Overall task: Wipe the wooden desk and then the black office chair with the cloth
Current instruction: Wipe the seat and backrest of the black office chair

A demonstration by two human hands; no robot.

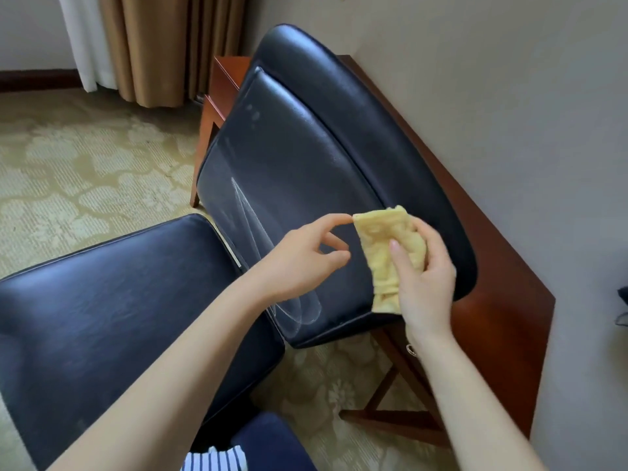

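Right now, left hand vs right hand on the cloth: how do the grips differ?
1. The left hand pinches only the upper corner of the cloth between fingertips; the right hand grips its body, thumb across the front, fingers behind.
2. The left hand's other fingers curl clear of the cloth; the right hand carries most of it.
3. The left hand sits over the chair backrest; the right is at its edge, nearer the desk.
Shared: both hold the same cloth.

Both forearms reach in from the bottom; right hand [424, 277] grips the cloth [387, 253], left hand [299, 263] has a fingertip on its corner (pinching? unclear).
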